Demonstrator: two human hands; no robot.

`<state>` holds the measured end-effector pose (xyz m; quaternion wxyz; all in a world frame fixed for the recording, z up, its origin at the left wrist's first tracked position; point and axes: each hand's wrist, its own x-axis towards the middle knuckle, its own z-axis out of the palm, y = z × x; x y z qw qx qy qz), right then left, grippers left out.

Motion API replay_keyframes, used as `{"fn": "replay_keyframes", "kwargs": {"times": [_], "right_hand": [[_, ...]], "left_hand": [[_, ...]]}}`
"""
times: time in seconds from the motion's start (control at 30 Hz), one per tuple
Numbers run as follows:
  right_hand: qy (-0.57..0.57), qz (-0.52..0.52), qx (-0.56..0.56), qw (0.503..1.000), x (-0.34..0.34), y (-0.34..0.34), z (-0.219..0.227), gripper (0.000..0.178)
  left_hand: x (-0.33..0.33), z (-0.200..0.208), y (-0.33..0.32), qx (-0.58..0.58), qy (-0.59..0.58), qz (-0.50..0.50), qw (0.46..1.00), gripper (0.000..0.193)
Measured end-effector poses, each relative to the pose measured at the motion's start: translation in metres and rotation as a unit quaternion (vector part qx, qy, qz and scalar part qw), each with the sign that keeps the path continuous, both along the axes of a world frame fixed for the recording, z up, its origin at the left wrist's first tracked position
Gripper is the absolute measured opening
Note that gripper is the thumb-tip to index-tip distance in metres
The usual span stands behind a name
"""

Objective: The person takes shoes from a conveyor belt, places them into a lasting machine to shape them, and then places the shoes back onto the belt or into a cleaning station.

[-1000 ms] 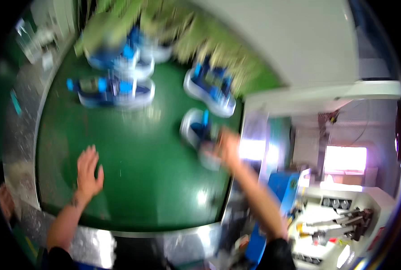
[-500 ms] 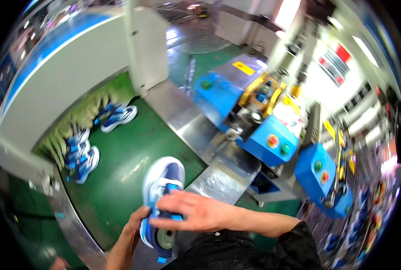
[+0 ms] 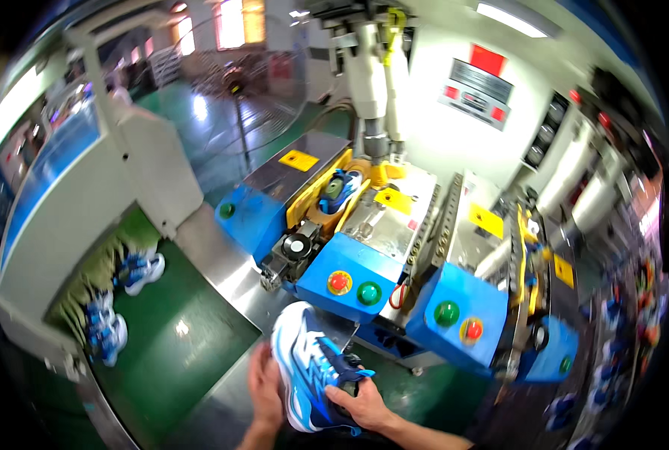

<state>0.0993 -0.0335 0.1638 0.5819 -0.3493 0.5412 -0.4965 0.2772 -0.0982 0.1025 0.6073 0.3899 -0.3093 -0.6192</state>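
A blue and white sneaker [image 3: 302, 373] is held up in front of me, its toe pointing away and its white sole turned to the left. My right hand [image 3: 366, 406] grips it at the collar, thumb laid over the dark opening. Along the sole side, my left hand [image 3: 265, 386] has its fingers stretched out, somewhat blurred; whether it touches the sole, I cannot tell. Ahead, another blue sneaker [image 3: 337, 190] sits between the yellow pads of a blue pressing machine [image 3: 355, 264]. The grey-green thing inside that sneaker's opening is too small to make out.
Several similar sneakers [image 3: 106, 330] lie on the green conveyor belt [image 3: 177, 330] at left, by a fringed curtain [image 3: 68, 311] under a pale housing. A second blue machine station [image 3: 454, 315] stands to the right. Beyond the belt is a large fan [image 3: 235, 79]. Shelves of shoes [image 3: 612, 337] line the far right.
My view has swung right, bringing the machines to the middle. The sneaker has turned onto its side. My right hand has moved from over its top to its collar; the left has opened.
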Motion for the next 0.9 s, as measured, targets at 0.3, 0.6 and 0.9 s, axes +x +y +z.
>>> {"fn": "replay_keyframes", "kwargs": {"times": [0.3,0.6,0.9], "right_hand": [[-0.021,-0.056,-0.065,0.996,-0.051,-0.089,0.063,0.070],[0.141,-0.189,0.083,0.968,-0.062,-0.142,0.045,0.050],[-0.128,-0.152,0.208,0.958,-0.109,-0.353,0.083,0.041]], "left_hand": [[-0.157,-0.015,-0.410,-0.212,-0.468,-0.167,0.841,0.087],[-0.237,0.019,-0.526,-0.120,-0.470,-0.383,0.786,0.060],[0.021,-0.022,-0.397,0.022,0.061,-0.120,0.991,0.083]]}}
